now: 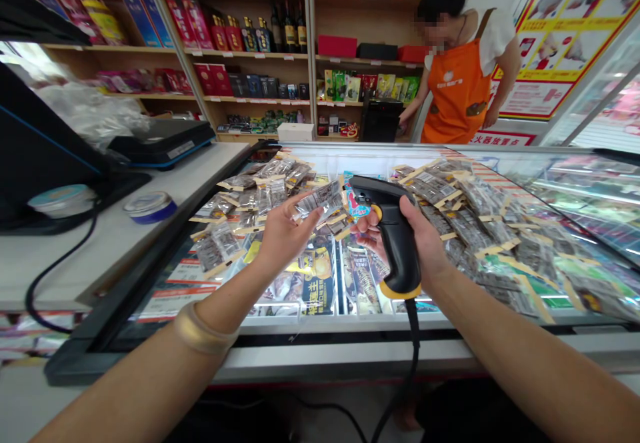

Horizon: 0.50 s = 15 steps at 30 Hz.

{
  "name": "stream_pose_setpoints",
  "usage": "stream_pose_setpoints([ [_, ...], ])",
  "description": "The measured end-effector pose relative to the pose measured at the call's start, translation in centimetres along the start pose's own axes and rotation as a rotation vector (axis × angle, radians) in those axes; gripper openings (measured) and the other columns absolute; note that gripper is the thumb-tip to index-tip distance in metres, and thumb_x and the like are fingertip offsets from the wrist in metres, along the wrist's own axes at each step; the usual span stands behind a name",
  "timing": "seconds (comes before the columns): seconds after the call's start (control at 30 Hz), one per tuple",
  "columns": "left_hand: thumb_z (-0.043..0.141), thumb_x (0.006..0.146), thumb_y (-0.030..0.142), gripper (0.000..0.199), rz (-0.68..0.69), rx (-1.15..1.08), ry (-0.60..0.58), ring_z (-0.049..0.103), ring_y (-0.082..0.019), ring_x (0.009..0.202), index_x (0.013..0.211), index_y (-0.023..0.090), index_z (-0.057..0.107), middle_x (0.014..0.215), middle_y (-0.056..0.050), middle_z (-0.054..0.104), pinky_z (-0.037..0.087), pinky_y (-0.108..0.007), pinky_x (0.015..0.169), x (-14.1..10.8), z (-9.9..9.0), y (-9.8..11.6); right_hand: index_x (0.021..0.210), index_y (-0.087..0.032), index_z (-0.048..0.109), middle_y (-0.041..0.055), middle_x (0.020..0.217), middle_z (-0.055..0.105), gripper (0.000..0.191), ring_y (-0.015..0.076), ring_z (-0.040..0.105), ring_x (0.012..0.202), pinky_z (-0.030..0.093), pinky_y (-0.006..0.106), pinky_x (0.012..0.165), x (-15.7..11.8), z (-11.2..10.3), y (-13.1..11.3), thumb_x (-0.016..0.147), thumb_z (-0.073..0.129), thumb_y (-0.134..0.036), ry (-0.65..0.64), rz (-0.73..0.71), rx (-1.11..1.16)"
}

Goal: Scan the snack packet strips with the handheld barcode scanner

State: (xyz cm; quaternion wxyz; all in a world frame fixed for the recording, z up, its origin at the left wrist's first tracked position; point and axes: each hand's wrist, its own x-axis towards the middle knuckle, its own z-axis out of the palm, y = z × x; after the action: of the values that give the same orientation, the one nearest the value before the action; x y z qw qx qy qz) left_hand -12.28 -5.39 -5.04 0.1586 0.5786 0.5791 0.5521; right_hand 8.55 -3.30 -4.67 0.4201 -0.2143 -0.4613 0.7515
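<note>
The left hand [286,235] pinches a packet [320,199], the right hand [428,238] grips a scanner [401,246], seemingly mid-job, with packet piles [467,220] either side, done or waiting, I can't tell.

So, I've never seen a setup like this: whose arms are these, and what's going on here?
There's no machine arm: these are a person's own bare hands, seen from a camera worn on their head, looking forward and down. The left hand holds a small packet. The right hand grips a black-and-yellow handheld scanner, its cord hanging down. Below is a glass-topped case, with similar packets heaped in a left pile and a right pile. Beyond it, a person in an orange apron stands near stocked shelves.
</note>
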Motion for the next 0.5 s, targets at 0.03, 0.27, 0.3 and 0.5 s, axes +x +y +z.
stream_pose_setpoints([
  [0.03,0.069,0.076,0.036,0.040,0.001,-0.009,-0.001,0.069,-0.018,0.078,0.112,0.017,0.073,0.094,-0.005,0.077,0.056,-0.033,0.079,0.0,0.0,0.0,0.071,-0.023,0.062,0.0081,0.083,0.070,0.049,0.0285,0.067,0.102,0.055,0.039,0.087,0.0,0.0,0.0,0.081,0.053,-0.070,-0.009,-0.001,-0.009],
  [0.27,0.073,0.074,0.039,0.043,-0.028,-0.071,0.007,0.069,-0.020,0.078,0.110,0.016,0.072,0.082,-0.004,0.075,0.056,-0.034,0.080,0.1,0.0,-0.6,0.073,-0.022,0.063,0.0093,0.083,0.071,0.049,0.0289,0.068,0.102,0.056,0.039,0.087,0.2,0.1,0.0,0.080,0.055,-0.069,-0.005,-0.026,-0.003],
  [0.3,0.074,0.073,0.040,0.045,-0.049,-0.104,0.016,0.069,-0.020,0.075,0.111,0.016,0.071,0.080,-0.004,0.074,0.056,-0.035,0.078,0.1,0.1,-0.7,0.073,-0.022,0.063,0.0090,0.083,0.072,0.048,0.0287,0.068,0.102,0.056,0.038,0.086,0.2,0.1,-0.1,0.079,0.057,-0.069,0.008,-0.040,0.001],
  [0.5,0.070,0.076,0.027,0.048,-0.136,-0.493,0.027,0.068,-0.017,0.076,0.122,0.022,0.060,0.087,-0.003,0.070,0.058,-0.035,0.075,0.2,2.4,1.7,0.074,-0.021,0.067,0.0068,0.082,0.071,0.049,0.0255,0.069,0.095,0.057,0.034,0.083,-1.2,-1.6,-2.4,0.077,0.060,-0.069,0.153,-0.247,-0.011],
])
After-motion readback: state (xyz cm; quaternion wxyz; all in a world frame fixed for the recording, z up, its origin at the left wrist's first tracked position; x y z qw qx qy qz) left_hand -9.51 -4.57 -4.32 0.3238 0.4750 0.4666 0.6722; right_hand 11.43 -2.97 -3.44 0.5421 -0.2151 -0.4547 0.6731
